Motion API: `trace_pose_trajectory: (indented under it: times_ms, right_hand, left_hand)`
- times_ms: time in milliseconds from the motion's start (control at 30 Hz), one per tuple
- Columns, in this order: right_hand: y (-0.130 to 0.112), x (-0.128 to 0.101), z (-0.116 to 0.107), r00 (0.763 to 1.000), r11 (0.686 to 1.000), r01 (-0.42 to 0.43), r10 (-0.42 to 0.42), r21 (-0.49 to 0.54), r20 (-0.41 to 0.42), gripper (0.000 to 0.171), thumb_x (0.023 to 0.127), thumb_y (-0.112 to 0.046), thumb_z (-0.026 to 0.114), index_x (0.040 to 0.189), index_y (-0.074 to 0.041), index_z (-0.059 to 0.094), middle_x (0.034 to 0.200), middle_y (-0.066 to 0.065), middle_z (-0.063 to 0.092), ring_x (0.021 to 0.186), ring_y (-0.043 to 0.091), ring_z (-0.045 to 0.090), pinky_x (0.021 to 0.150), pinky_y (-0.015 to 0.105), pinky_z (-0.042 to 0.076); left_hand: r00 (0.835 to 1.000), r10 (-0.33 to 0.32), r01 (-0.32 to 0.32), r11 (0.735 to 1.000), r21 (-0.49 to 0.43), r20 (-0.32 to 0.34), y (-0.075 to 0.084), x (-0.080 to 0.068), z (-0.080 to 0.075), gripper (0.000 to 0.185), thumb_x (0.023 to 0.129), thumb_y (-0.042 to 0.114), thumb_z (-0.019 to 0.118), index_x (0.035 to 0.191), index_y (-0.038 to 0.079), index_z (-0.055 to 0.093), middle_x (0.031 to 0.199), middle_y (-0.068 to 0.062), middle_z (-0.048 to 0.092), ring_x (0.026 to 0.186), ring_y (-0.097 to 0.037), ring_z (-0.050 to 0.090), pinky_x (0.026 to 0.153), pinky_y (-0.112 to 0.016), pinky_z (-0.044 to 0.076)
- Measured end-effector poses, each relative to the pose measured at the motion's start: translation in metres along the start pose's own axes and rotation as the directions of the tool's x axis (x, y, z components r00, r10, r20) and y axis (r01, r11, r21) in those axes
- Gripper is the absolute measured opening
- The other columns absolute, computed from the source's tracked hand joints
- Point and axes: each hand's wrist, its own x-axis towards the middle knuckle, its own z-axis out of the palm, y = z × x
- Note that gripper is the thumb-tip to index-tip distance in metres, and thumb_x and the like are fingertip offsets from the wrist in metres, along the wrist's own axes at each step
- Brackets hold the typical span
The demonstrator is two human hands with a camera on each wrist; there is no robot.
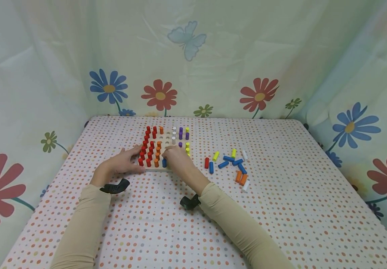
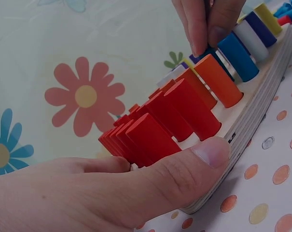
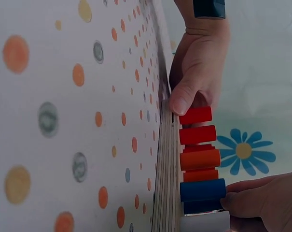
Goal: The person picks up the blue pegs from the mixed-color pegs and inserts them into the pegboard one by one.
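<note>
A wooden pegboard [image 1: 158, 169] holds rows of upright coloured pegs. My left hand [image 1: 122, 161] holds its near left corner, thumb along the front edge and fingers at the left side, beside the red pegs [image 2: 153, 139]. Over the board, my right hand [image 1: 180, 160] pinches a dark blue peg [image 3: 198, 207], which stands in the second row just behind the front blue peg [image 2: 238, 57]. Orange pegs [image 2: 218, 81] fill the column to the left of it. A white peg [image 3: 206, 222] stands to its right.
Loose pegs lie on the dotted tablecloth right of the board: blue [image 1: 223, 164], yellow [image 1: 216, 155], orange [image 1: 238, 176], white [image 1: 245, 185] and one red [image 1: 207, 163]. Purple pegs [image 1: 180, 133] stand toward the board's far right. A flowered curtain [image 1: 207, 74] encloses the table's back and sides.
</note>
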Motion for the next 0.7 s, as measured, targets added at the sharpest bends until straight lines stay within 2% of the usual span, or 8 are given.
trace_pose_trajectory:
  times_ms: [233, 433, 533, 700]
  right_hand:
    - [0.002, -0.001, -0.004, 1.000, 1.000, 0.009, -0.009, 0.026, 0.011, 0.022, 0.090, -0.003, 0.060, 0.105, -0.011, 0.074, 0.108, 0.002, 0.072, 0.102, 0.015, 0.067, 0.088, 0.023, 0.055]
    - [0.008, -0.009, -0.015, 0.997, 0.993, 0.018, -0.009, 0.117, -0.080, 0.018, 0.090, -0.006, 0.062, 0.104, -0.008, 0.074, 0.104, 0.003, 0.072, 0.099, 0.015, 0.068, 0.085, 0.023, 0.056]
    - [0.015, -0.013, -0.026, 0.995, 0.991, -0.025, 0.038, 0.134, -0.094, 0.017, 0.091, -0.010, 0.063, 0.104, -0.009, 0.074, 0.102, 0.003, 0.072, 0.095, 0.015, 0.068, 0.081, 0.023, 0.057]
    - [0.034, -0.020, -0.051, 0.990, 0.979, -0.140, 0.138, 0.148, 0.022, 0.023, 0.092, -0.014, 0.063, 0.112, -0.006, 0.070, 0.108, 0.009, 0.070, 0.096, 0.019, 0.067, 0.080, 0.028, 0.057]
  left_hand:
    - [1.000, 0.001, -0.001, 1.000, 0.029, -0.002, -0.001, 0.001, 0.001, 0.120, 0.065, 0.065, 0.075, 0.154, 0.015, 0.012, 0.161, -0.008, 0.005, 0.148, -0.030, -0.007, 0.117, -0.054, -0.015]
    - [1.000, 0.003, -0.003, 0.999, 0.033, 0.002, 0.001, 0.000, 0.001, 0.122, 0.064, 0.065, 0.075, 0.154, 0.013, 0.012, 0.161, -0.011, 0.005, 0.147, -0.033, -0.010, 0.116, -0.055, -0.014]
    - [1.000, -0.015, 0.015, 1.000, 0.011, 0.004, 0.001, 0.000, 0.001, 0.122, 0.063, 0.064, 0.076, 0.154, 0.015, 0.011, 0.161, -0.009, 0.004, 0.146, -0.034, -0.015, 0.116, -0.056, -0.014]
    - [1.000, -0.009, 0.009, 1.000, 0.005, 0.005, 0.001, -0.002, 0.001, 0.120, 0.066, 0.061, 0.077, 0.154, 0.015, 0.010, 0.161, -0.010, 0.003, 0.145, -0.037, -0.017, 0.115, -0.058, -0.014]
